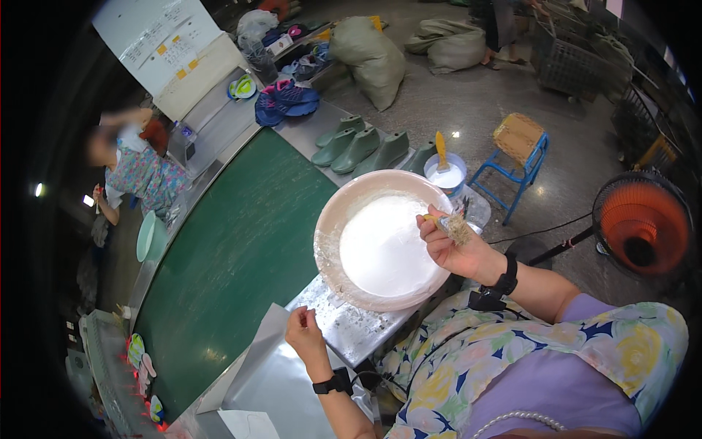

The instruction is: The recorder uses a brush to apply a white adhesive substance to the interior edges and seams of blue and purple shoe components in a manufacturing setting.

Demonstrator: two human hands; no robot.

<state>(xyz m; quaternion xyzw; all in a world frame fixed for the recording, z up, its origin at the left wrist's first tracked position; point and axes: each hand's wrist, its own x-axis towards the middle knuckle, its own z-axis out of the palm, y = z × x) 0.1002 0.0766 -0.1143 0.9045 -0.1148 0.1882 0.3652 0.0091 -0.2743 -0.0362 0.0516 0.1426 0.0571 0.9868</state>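
Right hand: grip closed round brush, near rim of basin; best kept over white mix for drips. Left hand: grip curled, contents unclear.

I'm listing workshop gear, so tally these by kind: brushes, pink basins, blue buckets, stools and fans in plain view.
Brushes: 2, one in the right hand, one in the blue bucket
Pink basin: 1
Blue bucket: 1
Stool: 1
Fan: 1
Total: 6
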